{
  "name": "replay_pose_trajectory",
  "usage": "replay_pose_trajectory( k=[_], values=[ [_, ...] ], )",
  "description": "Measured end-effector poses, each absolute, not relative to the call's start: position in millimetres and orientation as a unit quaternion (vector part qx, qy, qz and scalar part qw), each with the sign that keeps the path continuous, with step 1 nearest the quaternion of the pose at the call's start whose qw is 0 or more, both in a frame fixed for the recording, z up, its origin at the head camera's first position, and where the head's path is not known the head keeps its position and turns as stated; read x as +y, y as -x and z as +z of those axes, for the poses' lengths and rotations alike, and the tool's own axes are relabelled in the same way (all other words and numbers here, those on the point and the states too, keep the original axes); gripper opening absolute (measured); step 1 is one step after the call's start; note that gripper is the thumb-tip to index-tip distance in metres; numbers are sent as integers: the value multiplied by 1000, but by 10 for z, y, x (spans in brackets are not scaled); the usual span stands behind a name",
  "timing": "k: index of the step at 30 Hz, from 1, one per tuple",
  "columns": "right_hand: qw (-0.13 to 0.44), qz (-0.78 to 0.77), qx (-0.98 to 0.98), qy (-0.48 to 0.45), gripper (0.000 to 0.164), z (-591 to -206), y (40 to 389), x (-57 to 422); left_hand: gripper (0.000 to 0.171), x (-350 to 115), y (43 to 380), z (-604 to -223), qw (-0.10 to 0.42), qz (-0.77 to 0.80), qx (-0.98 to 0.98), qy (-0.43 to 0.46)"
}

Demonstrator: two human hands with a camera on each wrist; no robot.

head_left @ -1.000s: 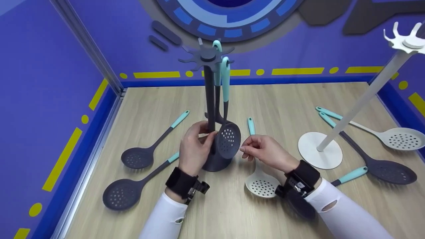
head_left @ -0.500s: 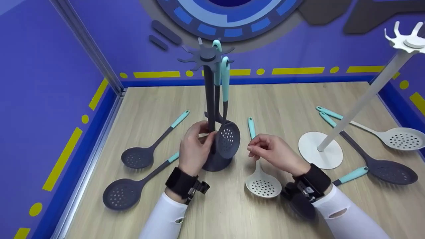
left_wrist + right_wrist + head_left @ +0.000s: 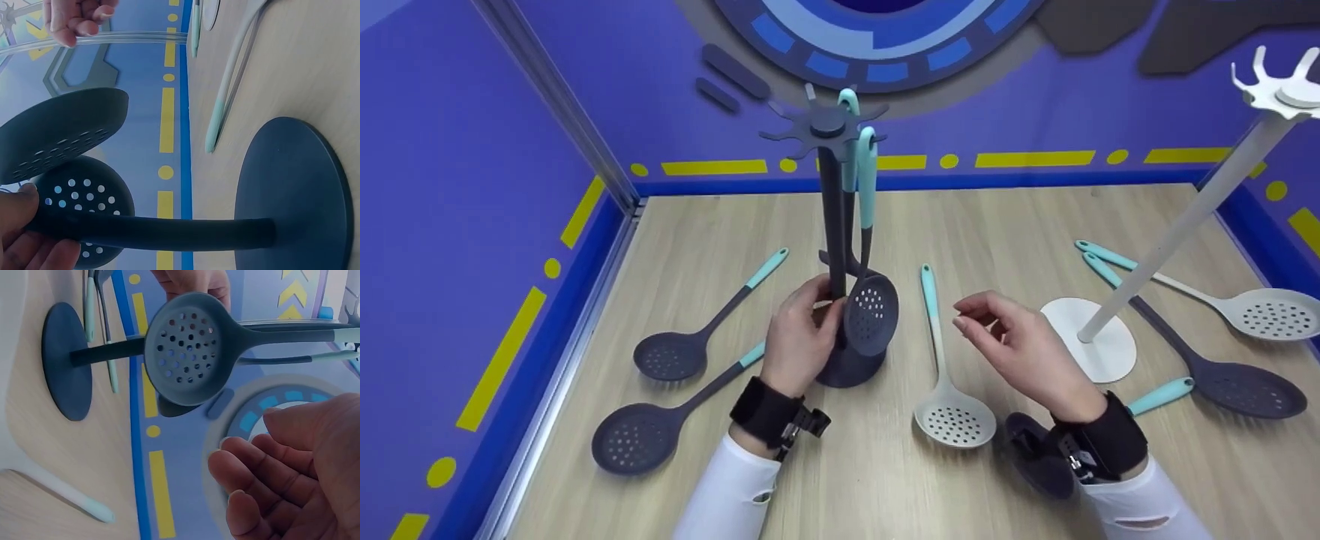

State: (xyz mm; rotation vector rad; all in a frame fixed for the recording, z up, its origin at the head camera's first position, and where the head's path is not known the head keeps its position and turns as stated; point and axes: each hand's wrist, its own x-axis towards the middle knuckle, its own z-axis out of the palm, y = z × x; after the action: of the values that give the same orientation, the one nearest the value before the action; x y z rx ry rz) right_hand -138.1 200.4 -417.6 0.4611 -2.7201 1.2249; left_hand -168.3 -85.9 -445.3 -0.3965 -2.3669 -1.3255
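In the head view my left hand (image 3: 799, 334) grips the pole of a dark utensil stand (image 3: 832, 225), thumb and fingers round its lower part. Two dark skimmers with turquoise handles hang from the stand's hooks on its right side. The front skimmer (image 3: 871, 315) faces right; the other is partly hidden behind it, its perforated bowl (image 3: 90, 185) showing in the left wrist view. My right hand (image 3: 1027, 349) is held above the table, fingers loosely bent and nothing between them. Closest to it lies a white skimmer (image 3: 955, 417) with a turquoise handle.
Two dark skimmers, one upper (image 3: 671, 357) and one lower (image 3: 636, 439), lie at the left. A white stand (image 3: 1185, 217) rises at the right, near a white skimmer (image 3: 1271, 313) and a dark one (image 3: 1245, 388). Another dark utensil (image 3: 1039, 454) lies partly under my right wrist.
My right hand has moved right, away from the hanging front skimmer, and its fingers have spread apart. That skimmer has swung slightly left. My left hand stays on the pole.
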Motion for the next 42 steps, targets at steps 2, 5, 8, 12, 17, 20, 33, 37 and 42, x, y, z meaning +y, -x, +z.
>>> replay_pose_trajectory(
  k=[2,5,8,12,17,20,33,37,42],
  values=[
    [72,395,-903,-154,20,-4157,1365,2014,26,-866,1683,-4463,192,-469,-850,148],
    [83,389,-904,-159,19,-4146,1349,2022,27,-875,1685,-4473,184,-464,-853,155],
    [87,387,-903,-164,18,-4146,1352,2030,28,-893,1680,-4477,179,-454,-859,156],
    [96,379,-904,-175,19,-4149,1361,2053,29,-908,1677,-4468,176,-440,-866,158],
    [108,364,-906,-188,20,-4149,1369,2073,30,-906,1687,-4458,183,-436,-866,161],
    [103,365,-906,-186,20,-4150,1369,2071,30,-904,1695,-4467,190,-439,-863,161],
    [99,370,-905,-183,20,-4155,1369,2069,25,-877,1674,-4482,206,-441,-861,149],
    [92,375,-905,-179,19,-4165,1363,2066,27,-852,1663,-4489,201,-454,-857,141],
    [95,374,-902,-193,19,-4163,1362,2050,28,-821,1656,-4501,210,-446,-860,131]
  ],
)
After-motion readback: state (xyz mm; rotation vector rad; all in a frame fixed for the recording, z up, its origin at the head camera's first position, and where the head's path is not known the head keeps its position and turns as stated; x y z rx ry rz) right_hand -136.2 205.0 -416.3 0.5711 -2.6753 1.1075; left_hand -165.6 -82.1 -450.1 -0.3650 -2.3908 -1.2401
